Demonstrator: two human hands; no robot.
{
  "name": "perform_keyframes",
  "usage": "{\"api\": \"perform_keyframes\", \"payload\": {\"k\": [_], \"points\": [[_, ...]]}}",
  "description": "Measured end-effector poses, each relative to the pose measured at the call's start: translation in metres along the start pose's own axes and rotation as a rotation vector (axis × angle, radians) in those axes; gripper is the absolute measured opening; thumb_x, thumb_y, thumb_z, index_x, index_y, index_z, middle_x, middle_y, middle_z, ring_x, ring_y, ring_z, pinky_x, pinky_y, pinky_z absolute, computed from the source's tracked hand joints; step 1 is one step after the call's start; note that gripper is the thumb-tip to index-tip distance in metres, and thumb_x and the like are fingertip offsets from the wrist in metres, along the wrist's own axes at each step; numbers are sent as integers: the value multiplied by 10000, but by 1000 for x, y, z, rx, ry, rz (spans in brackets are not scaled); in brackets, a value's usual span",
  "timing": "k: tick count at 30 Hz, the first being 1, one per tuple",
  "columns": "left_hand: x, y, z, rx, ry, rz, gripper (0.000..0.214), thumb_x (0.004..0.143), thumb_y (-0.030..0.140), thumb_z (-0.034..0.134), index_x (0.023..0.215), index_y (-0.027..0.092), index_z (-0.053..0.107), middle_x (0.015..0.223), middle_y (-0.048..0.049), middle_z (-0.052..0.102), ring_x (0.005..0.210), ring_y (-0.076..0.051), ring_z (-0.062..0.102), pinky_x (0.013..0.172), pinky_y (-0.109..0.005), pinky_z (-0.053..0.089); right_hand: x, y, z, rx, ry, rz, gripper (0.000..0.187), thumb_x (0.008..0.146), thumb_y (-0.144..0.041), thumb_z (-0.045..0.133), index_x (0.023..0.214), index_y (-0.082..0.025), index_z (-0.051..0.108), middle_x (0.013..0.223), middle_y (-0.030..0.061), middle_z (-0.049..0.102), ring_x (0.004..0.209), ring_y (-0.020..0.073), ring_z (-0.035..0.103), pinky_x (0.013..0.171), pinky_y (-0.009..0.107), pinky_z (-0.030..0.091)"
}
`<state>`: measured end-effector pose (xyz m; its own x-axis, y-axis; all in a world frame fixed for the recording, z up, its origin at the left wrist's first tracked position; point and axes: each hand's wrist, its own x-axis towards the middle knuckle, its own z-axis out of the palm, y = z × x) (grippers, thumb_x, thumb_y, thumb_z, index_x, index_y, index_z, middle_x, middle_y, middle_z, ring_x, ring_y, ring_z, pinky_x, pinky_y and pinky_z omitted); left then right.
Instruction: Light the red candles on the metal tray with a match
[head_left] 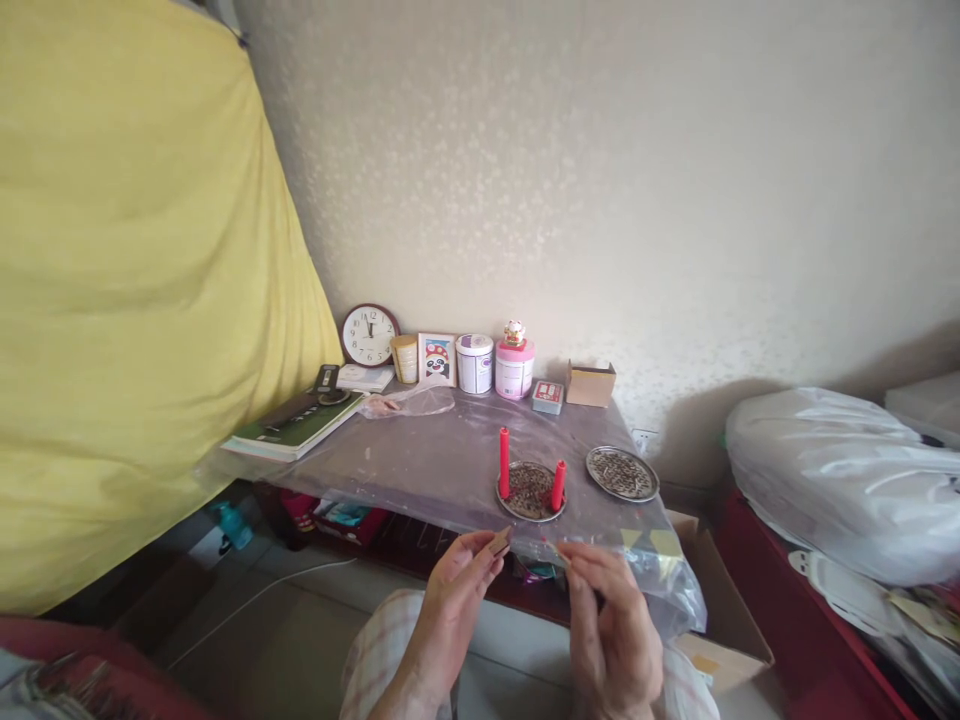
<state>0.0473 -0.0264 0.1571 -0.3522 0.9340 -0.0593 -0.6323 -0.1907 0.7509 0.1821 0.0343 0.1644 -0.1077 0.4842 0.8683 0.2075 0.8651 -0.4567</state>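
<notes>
My left hand [454,590] is closed on a small, flat brown matchbox [501,541] just off the table's front edge. Across from it, my right hand [611,620] pinches a thin, pale match [559,553] that points toward the box; no flame shows. The match and the box are apart. Just beyond both hands, a tall red candle [504,465] and a shorter red candle [558,486] stand on a round patterned metal plate [534,518]. The shorter one leans slightly.
A second patterned plate [622,474] lies right of the candles on the film-covered table [420,460]. Along the wall stand a clock [370,335], a framed panda picture [437,360], tins [475,364] and a small cardboard box [590,385]. A book [292,425] lies left.
</notes>
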Motion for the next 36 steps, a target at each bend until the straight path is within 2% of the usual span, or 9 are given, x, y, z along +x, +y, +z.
{"api": "perform_keyframes", "payload": {"k": [2, 3, 4, 6, 9, 13, 20, 31, 36], "points": [[0, 0, 1, -5, -10, 10, 223, 780, 285, 688, 946, 137, 690, 993, -115, 680, 992, -232, 592, 951, -365, 396, -5, 6, 5, 4, -29, -33, 191, 865, -106, 545, 1002, -229, 596, 974, 61, 688, 887, 190, 660, 803, 340, 524], [0, 1, 2, -6, -27, 19, 228, 780, 286, 689, 953, 137, 692, 1006, -117, 679, 1003, -233, 587, 955, -365, 392, -9, 13, 10, -61, -140, -25, 150, 877, -142, 536, 956, -235, 623, 931, 42, 700, 858, 179, 668, 784, 313, 531], [-1, 1, 4, -1, -45, 26, 237, 783, 290, 686, 966, 139, 694, 1028, -120, 677, 1021, -236, 579, 962, -366, 386, -12, 21, 15, -88, -164, 0, 131, 888, -168, 522, 878, -228, 637, 848, 27, 704, 780, 167, 673, 730, 284, 538], [-2, 2, 5, 25, -70, 23, 252, 792, 298, 678, 988, 140, 696, 1073, -129, 670, 1068, -248, 558, 981, -371, 368, -16, 39, 22, -136, -115, 60, 153, 914, -220, 498, 846, -203, 633, 746, 22, 688, 663, 156, 660, 624, 253, 528], [-4, 1, 4, 70, -62, 5, 245, 808, 303, 657, 990, 144, 698, 1087, -127, 661, 1098, -259, 539, 999, -386, 348, -16, 52, 21, -174, -24, 138, 143, 931, -244, 493, 935, -181, 622, 844, 47, 696, 765, 163, 668, 709, 265, 527], [-4, -3, 1, 76, -38, 4, 227, 811, 301, 647, 974, 149, 693, 1035, -111, 666, 1066, -251, 550, 995, -395, 351, -8, 41, 7, -132, 0, 157, 106, 914, -240, 535, 956, -194, 620, 907, 42, 688, 849, 158, 657, 796, 271, 513], [0, -3, 1, 58, 16, 12, 203, 781, 300, 691, 935, 169, 699, 1013, -82, 673, 1035, -227, 567, 972, -355, 374, -7, 27, 6, -50, 25, 243, 105, 878, -280, 567, 877, -205, 641, 870, 36, 680, 807, 170, 640, 769, 284, 508], [-5, -5, -17, 97, 89, -13, 245, 769, 359, 701, 932, 178, 676, 1118, -117, 681, 1094, -245, 559, 1019, -407, 342, -13, 35, 9, 178, 120, 632, 236, 833, -399, 618, 835, -172, 683, 773, 26, 677, 736, 166, 610, 684, 249, 485], [-3, -10, -29, 99, 104, -40, 262, 750, 379, 714, 911, 175, 683, 1154, -138, 677, 1101, -255, 558, 1027, -420, 333, -8, 36, 10, 326, 177, 749, 281, 788, -431, 658, 866, -162, 683, 806, 37, 685, 733, 161, 603, 672, 245, 487]]}}
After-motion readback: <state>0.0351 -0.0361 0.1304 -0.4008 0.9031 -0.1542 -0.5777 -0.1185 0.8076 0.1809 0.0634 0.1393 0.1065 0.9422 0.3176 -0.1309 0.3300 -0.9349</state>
